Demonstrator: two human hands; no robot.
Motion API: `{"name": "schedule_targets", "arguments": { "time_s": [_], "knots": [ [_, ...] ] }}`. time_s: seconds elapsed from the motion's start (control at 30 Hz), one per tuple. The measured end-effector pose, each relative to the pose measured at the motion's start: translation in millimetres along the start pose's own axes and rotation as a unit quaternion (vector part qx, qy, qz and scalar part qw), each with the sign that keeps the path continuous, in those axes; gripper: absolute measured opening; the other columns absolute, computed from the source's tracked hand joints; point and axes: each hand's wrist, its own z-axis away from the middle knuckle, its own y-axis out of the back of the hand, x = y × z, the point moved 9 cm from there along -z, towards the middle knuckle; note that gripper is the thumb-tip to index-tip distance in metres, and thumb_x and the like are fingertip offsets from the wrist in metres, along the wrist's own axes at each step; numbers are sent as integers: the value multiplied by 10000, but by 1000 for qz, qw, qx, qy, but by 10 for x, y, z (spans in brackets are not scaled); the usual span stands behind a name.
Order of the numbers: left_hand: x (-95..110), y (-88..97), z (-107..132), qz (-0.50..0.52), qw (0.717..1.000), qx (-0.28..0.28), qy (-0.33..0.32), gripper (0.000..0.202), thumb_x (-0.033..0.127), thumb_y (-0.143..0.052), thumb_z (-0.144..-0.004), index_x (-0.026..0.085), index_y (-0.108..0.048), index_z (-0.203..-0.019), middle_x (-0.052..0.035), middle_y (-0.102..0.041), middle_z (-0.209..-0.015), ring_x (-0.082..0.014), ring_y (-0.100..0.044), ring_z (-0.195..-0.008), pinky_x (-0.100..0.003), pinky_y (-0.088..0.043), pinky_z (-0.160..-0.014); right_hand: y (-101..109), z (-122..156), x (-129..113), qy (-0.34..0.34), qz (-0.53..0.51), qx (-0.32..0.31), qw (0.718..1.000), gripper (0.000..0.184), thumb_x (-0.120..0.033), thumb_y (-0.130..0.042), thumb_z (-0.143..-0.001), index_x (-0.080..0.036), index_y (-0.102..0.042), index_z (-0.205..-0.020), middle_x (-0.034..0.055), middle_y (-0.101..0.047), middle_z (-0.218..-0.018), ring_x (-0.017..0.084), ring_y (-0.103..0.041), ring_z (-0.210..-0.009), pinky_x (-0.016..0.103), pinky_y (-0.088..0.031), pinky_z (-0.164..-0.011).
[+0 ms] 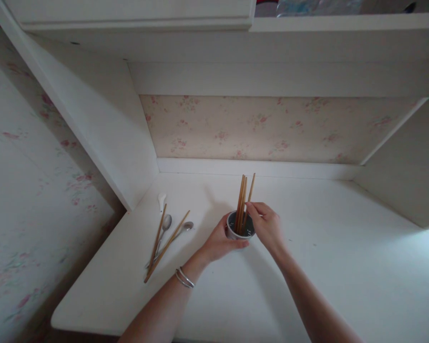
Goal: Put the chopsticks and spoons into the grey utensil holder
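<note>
My left hand [221, 242] is wrapped round the side of a small cup [240, 236] with a pale rim and dark inside. Several wooden chopsticks [240, 202] stand in the cup, leaning slightly. Between the thumb and fingers of my right hand [266, 223] is a single chopstick [250, 189], its lower end inside the cup. To the left on the desk lie two more chopsticks [169, 243], crossing over two metal spoons [167, 222]. A white spoon [162, 200] lies just beyond them.
The white desk [329, 286] has a rounded front-left corner. A side panel [100, 114] rises at the left, and a shelf [214, 45] overhangs the back. Floral wallpaper [229, 126] covers the wall behind.
</note>
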Motion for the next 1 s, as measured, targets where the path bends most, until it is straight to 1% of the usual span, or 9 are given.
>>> {"name": "schedule_targets", "arguments": {
  "time_s": [0.1,0.2,0.4,0.6,0.7,0.77,0.83,0.9,1.0],
  "knots": [
    [-1,-15,-4,9,1000,-8,-2,821,196,-877,-564,189,-488,-1287,-127,-593,-1284,-287,-534,-1210,-450,-367,-1061,-89,49,38,-1,21,-31,999,368,-434,-466,-908,-210,-753,-855,62,-725,-951,193,-664,-859,318,-494,-787],
    [4,-21,-8,6,1000,-11,-3,815,189,-872,-574,190,-484,-1291,-125,-591,-1287,-284,-533,-1211,-445,-369,-1060,-123,71,101,-16,14,-48,999,356,-432,-479,-906,-219,-761,-864,56,-728,-968,197,-669,-880,322,-487,-811],
    [-8,-9,-23,3,1000,-6,-1,831,195,-890,-536,192,-509,-1274,-113,-606,-1266,-288,-543,-1196,-446,-364,-1060,-126,100,214,-48,-31,-52,997,357,-462,-502,-895,-234,-774,-860,50,-736,-949,211,-674,-881,318,-485,-784],
    [-17,6,-18,-9,1000,-3,-9,826,192,-881,-554,191,-498,-1286,-122,-591,-1283,-288,-531,-1211,-451,-360,-1065,-150,89,201,-34,-29,-60,997,315,-446,-528,-882,-248,-772,-861,50,-732,-972,227,-672,-902,339,-493,-802],
    [-17,-2,-11,-8,1000,-3,-10,827,194,-878,-558,194,-496,-1293,-126,-581,-1302,-291,-521,-1228,-458,-356,-1071,-154,91,225,-39,-54,-58,996,313,-468,-561,-863,-235,-762,-918,67,-724,-1003,242,-669,-924,363,-499,-834],
    [0,-13,-7,-8,1000,-3,-12,828,193,-879,-555,197,-500,-1292,-125,-574,-1315,-293,-515,-1238,-461,-353,-1076,-147,124,269,-53,-90,-54,993,362,-501,-573,-852,-218,-745,-998,87,-712,-1053,258,-659,-973,379,-502,-861],
    [32,-28,-4,-12,1000,-3,-12,818,198,-877,-558,199,-507,-1287,-123,-576,-1314,-292,-520,-1233,-460,-358,-1073,-150,197,339,-72,-143,-55,986,438,-528,-579,-845,-207,-699,-1118,102,-684,-1140,276,-630,-1061,400,-495,-904],
    [66,-50,-1,-17,1000,-7,-7,799,210,-872,-572,200,-509,-1285,-123,-583,-1302,-292,-534,-1213,-454,-381,-1053,-194,304,419,-86,-203,-69,973,521,-530,-595,-841,-230,-598,-1266,97,-622,-1266,284,-569,-1178,428,-464,-976],
    [90,-73,2,-41,999,-12,7,774,231,-862,-592,191,-510,-1281,-125,-608,-1257,-291,-564,-1165,-441,-416,-1018,-363,481,485,-76,-287,-132,946,700,-488,-663,-813,-291,-386,-1426,73,-511,-1411,277,-469,-1303,477,-372,-1084]
  ]
}}
